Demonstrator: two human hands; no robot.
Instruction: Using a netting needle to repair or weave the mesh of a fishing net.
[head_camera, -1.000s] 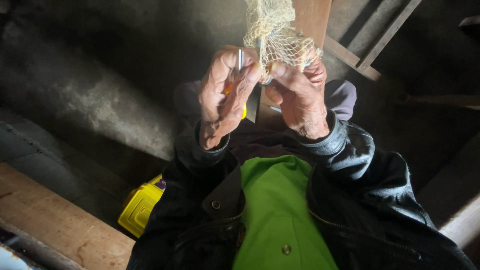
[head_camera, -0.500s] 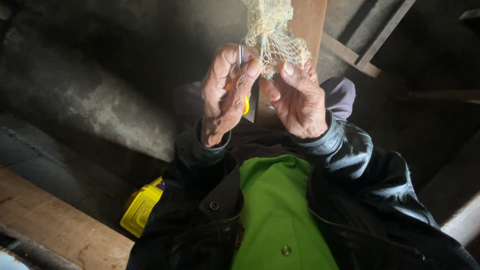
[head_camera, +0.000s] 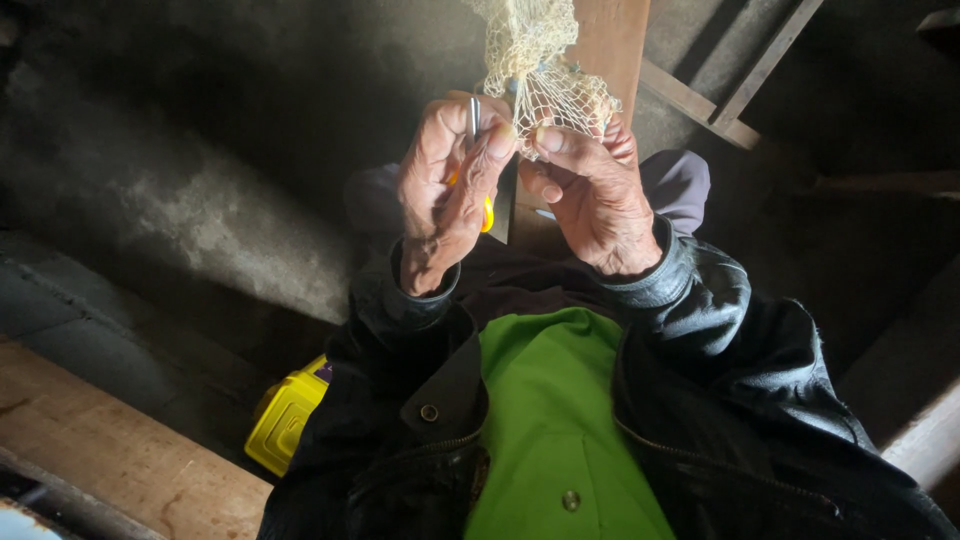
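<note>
A cream mesh net (head_camera: 540, 70) hangs down from the top of the head view. My right hand (head_camera: 595, 200) pinches its lower edge between thumb and fingers. My left hand (head_camera: 440, 195) is closed around a small tool (head_camera: 474, 115) with a thin metal tip that sticks up beside the net and a yellow handle (head_camera: 487, 214) that shows under the palm. Left thumb and right thumb nearly touch at the mesh. Both hands are raised in front of my green shirt and black jacket.
A yellow plastic box (head_camera: 285, 418) sits low on the left beside my jacket. A wooden plank (head_camera: 110, 455) crosses the bottom left corner. A wooden board (head_camera: 615, 45) and slats (head_camera: 745, 80) stand behind the net on a dark concrete floor.
My hands have stayed in place on the net. The right fingers shifted their grip on the mesh and the left thumb pressed closer to it.
</note>
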